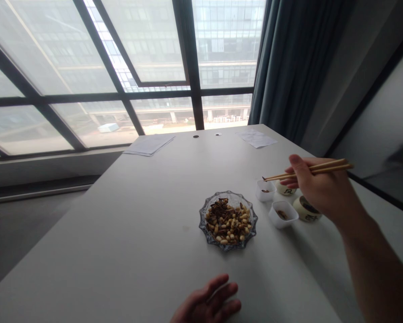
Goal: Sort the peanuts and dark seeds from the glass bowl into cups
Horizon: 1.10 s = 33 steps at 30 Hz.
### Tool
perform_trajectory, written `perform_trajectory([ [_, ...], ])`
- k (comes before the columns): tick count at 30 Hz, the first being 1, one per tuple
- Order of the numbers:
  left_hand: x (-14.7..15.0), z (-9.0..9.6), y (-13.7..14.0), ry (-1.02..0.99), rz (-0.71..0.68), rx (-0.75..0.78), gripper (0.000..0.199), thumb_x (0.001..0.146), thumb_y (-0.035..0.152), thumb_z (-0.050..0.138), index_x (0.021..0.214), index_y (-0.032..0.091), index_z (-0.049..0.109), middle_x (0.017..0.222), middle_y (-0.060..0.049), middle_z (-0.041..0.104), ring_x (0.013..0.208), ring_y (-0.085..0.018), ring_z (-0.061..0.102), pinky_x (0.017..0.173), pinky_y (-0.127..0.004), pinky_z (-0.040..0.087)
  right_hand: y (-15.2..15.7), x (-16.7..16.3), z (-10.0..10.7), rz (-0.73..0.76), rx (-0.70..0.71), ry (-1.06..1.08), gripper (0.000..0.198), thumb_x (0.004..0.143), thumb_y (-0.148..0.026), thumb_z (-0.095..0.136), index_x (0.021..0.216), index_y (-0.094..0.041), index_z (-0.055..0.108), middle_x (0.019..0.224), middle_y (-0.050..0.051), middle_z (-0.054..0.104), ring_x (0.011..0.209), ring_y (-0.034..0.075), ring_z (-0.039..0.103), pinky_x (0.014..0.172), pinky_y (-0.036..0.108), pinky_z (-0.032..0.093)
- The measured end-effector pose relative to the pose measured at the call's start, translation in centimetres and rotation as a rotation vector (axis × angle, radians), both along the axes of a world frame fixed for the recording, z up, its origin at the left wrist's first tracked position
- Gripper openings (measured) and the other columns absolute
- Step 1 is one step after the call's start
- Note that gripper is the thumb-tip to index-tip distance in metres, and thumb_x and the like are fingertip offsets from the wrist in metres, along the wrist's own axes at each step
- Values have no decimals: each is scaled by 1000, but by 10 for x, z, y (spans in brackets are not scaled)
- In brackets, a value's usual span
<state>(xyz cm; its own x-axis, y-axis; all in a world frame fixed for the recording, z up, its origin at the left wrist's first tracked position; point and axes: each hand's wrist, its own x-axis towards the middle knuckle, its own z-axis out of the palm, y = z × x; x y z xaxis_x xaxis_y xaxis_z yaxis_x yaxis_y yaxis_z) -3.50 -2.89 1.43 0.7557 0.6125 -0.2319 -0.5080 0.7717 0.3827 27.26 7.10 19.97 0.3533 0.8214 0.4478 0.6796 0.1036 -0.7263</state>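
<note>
My right hand [317,188] grips a pair of wooden chopsticks [326,167], their tips pinching a small dark piece [264,178] above the far white plastic cup [265,192]. A few dark bits lie in that cup. Nearer to me stands a second white plastic cup [284,216] with brownish bits at its bottom. Left of the cups sits a scalloped glass bowl [203,226], holding a mix of peanuts [235,224] and dark dried pieces [218,208]. My left hand [211,300] rests palm-up near the front of the table, fingers apart, holding nothing.
Two cream-coloured jars with dark characters, a near jar [307,210] and a far jar [285,188], stand beside the cups, partly behind my right hand. Paper sheets [149,145] lie at the white table's [120,242] far left, another sheet [257,137] at the far right. Windows rise behind.
</note>
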Motion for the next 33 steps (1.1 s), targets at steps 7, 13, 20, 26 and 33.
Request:
perform_trajectory([
  [7,1,-1,-1,-13,-7,-8,43,81,37,66,122,23,69,129,-3,72,121,-21,64,114,-35,32,2,6,-4,21,45,-85,43,93,-59,58,84,-19,72,64,5,75,57,21,74,54,29,59],
  [13,6,1,-1,-1,7,-15,42,81,36,66,120,22,70,128,-4,73,122,-20,63,115,-35,32,-5,-14,0,192,-4,104,45,92,-60,59,81,-18,72,64,4,74,56,20,74,51,26,58],
  [20,18,8,1,13,-6,-26,43,79,38,68,120,22,71,127,-4,73,121,-21,62,115,-36,31,-4,-37,-14,461,-132,55,44,98,-54,53,79,-18,70,65,3,74,62,18,74,56,24,52],
  [26,24,14,1,37,6,-31,42,79,38,68,118,24,72,126,-3,74,123,-22,61,116,-37,28,0,-46,-25,580,-193,67,43,98,-51,53,72,-19,66,68,2,73,68,18,72,61,25,48],
  [33,24,17,-3,57,3,-21,41,81,38,65,119,24,71,128,-5,72,129,-24,56,118,-39,24,8,-46,-39,579,-185,126,45,98,-54,51,74,-19,66,71,4,75,64,19,71,59,26,49],
])
